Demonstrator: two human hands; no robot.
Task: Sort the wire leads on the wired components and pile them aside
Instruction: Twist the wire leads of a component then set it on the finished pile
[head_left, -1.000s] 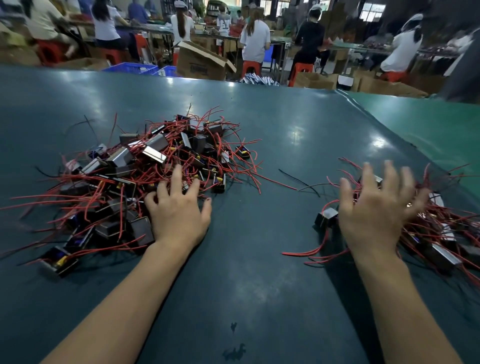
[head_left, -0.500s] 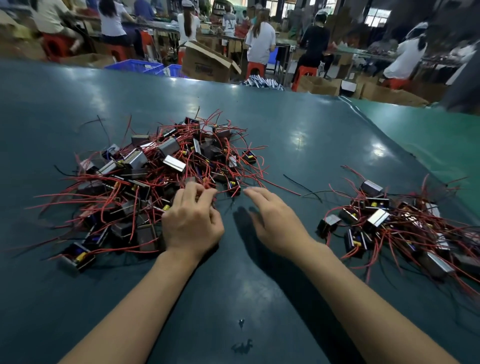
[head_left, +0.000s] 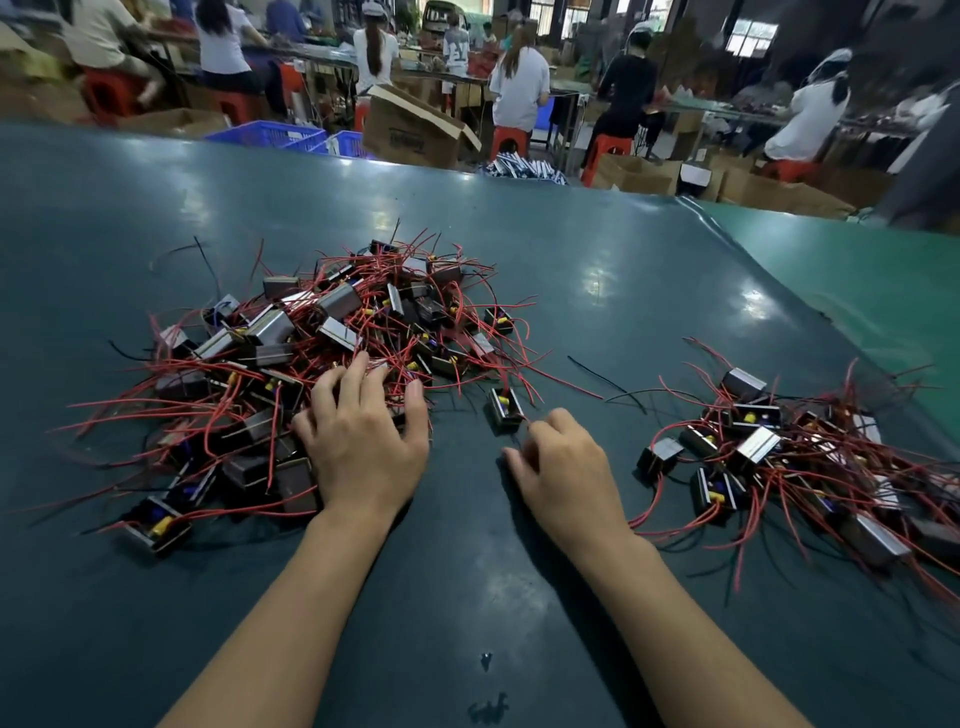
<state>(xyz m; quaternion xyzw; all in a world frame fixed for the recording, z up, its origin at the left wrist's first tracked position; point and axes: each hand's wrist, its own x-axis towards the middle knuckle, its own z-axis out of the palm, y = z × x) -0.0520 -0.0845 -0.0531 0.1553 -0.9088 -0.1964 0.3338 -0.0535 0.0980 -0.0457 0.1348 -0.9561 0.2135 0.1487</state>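
Nearest me, my left hand (head_left: 363, 447) rests fingers spread on the near edge of the big unsorted pile (head_left: 322, 353) of wired components, grip apart and flat. My right hand (head_left: 563, 467) sits curled on the dark green surface (head_left: 467, 571), its grip pinching a red lead of a single component (head_left: 505, 409) just beside it. The smaller sorted pile (head_left: 789, 462) lies to the right. Beyond the surface, seated workers (head_left: 519, 78) and cardboard boxes (head_left: 410, 127).

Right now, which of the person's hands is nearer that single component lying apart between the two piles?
Right. The right hand sits just below the lone component, fingertips almost at it; the left hand rests on the big pile, farther left.
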